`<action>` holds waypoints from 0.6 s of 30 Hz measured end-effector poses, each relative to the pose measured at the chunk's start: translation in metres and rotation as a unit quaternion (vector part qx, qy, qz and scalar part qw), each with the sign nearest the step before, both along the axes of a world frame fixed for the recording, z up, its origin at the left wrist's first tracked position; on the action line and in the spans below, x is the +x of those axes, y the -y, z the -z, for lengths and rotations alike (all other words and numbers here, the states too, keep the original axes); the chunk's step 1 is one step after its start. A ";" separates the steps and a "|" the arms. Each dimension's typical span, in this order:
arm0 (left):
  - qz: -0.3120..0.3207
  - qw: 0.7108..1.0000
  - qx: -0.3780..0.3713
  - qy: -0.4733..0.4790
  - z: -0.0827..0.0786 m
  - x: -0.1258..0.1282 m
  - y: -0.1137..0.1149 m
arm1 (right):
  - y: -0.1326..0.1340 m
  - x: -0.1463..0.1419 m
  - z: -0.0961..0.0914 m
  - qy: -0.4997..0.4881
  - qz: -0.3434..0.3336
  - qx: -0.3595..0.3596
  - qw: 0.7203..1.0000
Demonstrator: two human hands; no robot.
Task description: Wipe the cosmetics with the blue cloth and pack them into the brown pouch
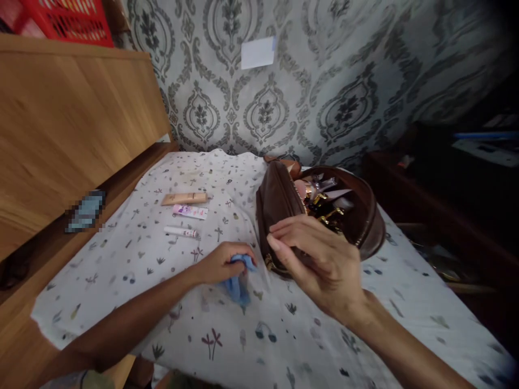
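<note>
My left hand (229, 261) is closed around a crumpled blue cloth (238, 289) just above the bed-like covered surface, left of the bag. My right hand (324, 262) hovers in front of an open brown makeup bag (279, 197), its fingers loosely curved, thumb tip close to the fingertips; I see nothing between them. Inside the bag lie several cosmetics with gold caps (324, 208) and a pink round-ended item (300, 189). The hand hides part of the bag's front. To the left lie a beige tube (184, 199), a pink-and-purple small tube (190, 211) and a white slim tube (180, 232).
A white patterned cloth (150, 281) covers the surface. A wooden cabinet (81, 102) stands at left, with a red basket (77, 21) on top. Behind is a patterned wall (263, 108) with a white rectangle (258, 53). Dark furniture (389, 156) borders the right side.
</note>
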State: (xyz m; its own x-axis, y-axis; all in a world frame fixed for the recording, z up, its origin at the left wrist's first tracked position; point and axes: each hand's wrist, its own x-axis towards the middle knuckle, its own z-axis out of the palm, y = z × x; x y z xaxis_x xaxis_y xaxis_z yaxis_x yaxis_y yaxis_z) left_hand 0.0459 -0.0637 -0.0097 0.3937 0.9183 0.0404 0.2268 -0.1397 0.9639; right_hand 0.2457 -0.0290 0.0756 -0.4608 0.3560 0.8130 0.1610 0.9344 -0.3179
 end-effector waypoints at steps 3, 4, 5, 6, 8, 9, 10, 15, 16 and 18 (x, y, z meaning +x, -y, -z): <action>-0.085 0.990 0.086 -0.071 -0.014 -0.020 -0.011 | 0.006 -0.019 0.018 -0.008 -0.028 -0.037 0.999; -0.116 0.982 0.110 -0.103 -0.019 -0.030 -0.014 | 0.006 -0.026 0.025 0.000 -0.031 -0.059 0.998; -0.143 0.972 0.124 -0.136 -0.024 -0.041 -0.017 | 0.006 -0.031 0.033 0.015 -0.030 -0.085 0.996; -0.166 0.962 0.132 -0.170 -0.027 -0.053 -0.018 | 0.005 -0.037 0.041 0.035 -0.026 -0.115 0.992; -0.199 0.937 0.145 -0.248 -0.029 -0.079 -0.015 | 0.003 -0.047 0.056 0.081 -0.022 -0.175 0.981; -0.198 0.923 0.156 -0.290 -0.028 -0.092 -0.011 | 0.002 -0.052 0.062 0.100 -0.023 -0.203 0.974; -0.184 0.910 0.169 -0.331 -0.025 -0.104 -0.005 | 0.002 -0.056 0.068 0.116 -0.027 -0.230 0.966; -0.121 0.862 0.192 -0.453 -0.002 -0.142 0.030 | 0.007 -0.071 0.084 0.146 -0.043 -0.320 0.935; -0.131 0.856 0.194 -0.461 0.001 -0.144 0.034 | 0.009 -0.074 0.085 0.145 -0.044 -0.332 0.931; -0.155 0.848 0.203 -0.465 0.000 -0.141 0.038 | 0.014 -0.077 0.087 0.134 -0.046 -0.365 0.920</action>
State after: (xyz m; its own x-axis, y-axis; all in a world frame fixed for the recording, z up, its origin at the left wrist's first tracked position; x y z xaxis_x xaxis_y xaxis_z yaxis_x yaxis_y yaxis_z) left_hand -0.0953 -0.1021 -0.0101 0.1705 0.9682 0.1828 0.9488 -0.2114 0.2349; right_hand 0.1691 -0.0431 -0.0118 -0.6656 0.7111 0.2263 0.2555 0.5021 -0.8262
